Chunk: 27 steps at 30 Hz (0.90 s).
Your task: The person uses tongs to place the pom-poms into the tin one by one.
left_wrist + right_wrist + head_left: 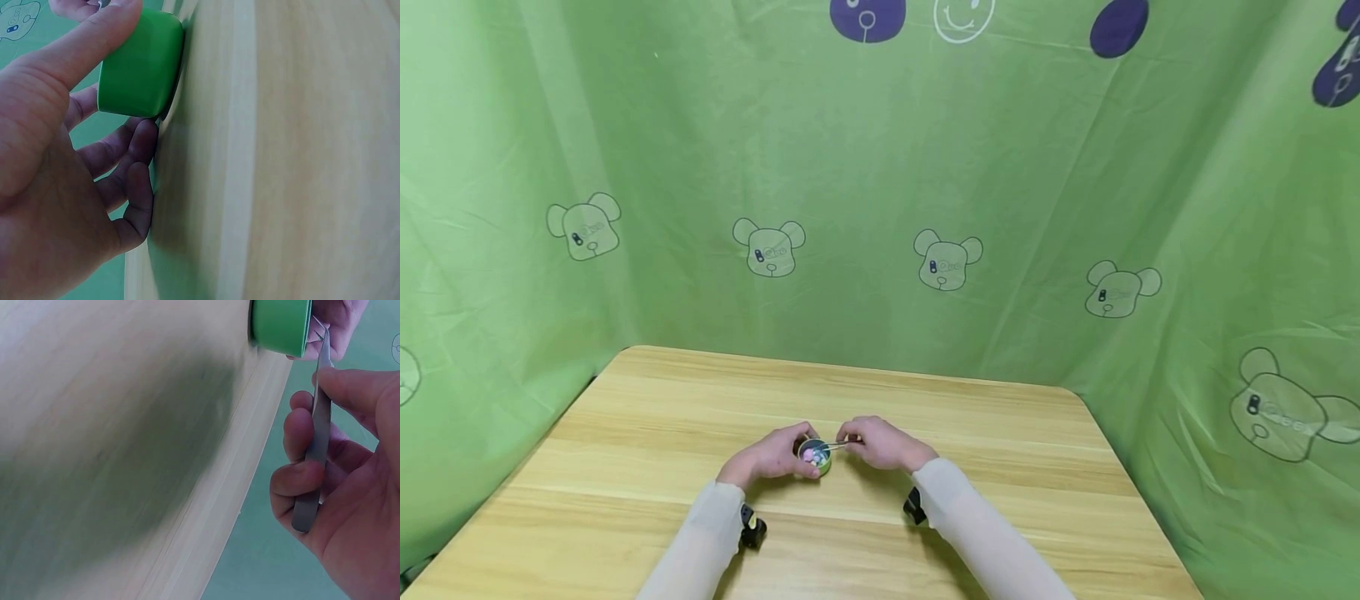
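In the head view, a small round green cup (826,469) stands on the table with several small pink, white and bluish pieces (813,456) inside, too small to tell their kind. My left hand (775,454) holds the cup from its left side, thumb at the near side; the left wrist view shows its smooth green wall (140,69). My right hand (883,443) pinches a pair of metal tweezers (320,419) between thumb and fingers. In the right wrist view, their thin bent tips point at the cup's opening. Whether the tips grip a piece cannot be made out.
The light wooden table (1000,467) extends around both hands, its far edge well beyond the cup. Green curtains (850,150) printed with bear heads hang behind the table and at both sides. Each wrist carries a black camera (752,528).
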Each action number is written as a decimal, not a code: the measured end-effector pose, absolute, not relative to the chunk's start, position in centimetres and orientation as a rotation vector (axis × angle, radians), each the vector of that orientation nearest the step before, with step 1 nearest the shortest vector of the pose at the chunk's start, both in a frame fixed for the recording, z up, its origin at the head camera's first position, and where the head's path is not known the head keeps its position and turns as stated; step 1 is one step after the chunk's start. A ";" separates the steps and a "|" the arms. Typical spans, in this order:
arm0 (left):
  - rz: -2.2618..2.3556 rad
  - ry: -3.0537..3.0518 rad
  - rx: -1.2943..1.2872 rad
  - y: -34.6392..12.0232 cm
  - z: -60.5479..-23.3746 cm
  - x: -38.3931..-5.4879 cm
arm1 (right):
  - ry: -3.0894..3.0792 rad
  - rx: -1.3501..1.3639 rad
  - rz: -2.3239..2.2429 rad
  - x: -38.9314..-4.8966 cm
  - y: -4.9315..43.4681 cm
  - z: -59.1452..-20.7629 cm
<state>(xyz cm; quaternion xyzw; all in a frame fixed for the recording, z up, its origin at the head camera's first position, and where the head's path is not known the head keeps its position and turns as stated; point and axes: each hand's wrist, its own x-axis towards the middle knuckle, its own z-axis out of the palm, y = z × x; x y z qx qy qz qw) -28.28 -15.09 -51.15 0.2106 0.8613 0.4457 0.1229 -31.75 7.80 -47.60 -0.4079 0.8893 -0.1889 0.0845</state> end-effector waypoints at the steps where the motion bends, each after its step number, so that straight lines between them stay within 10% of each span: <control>1: 1.301 2.516 0.616 -15.1 -51.2 -28.3 | 2.653 -1.214 -0.570 -31.8 7.8 -47.6; 27: 1.292 2.509 0.588 -15.1 -51.1 -28.1 | 2.694 -1.170 -0.666 -31.9 9.9 -47.9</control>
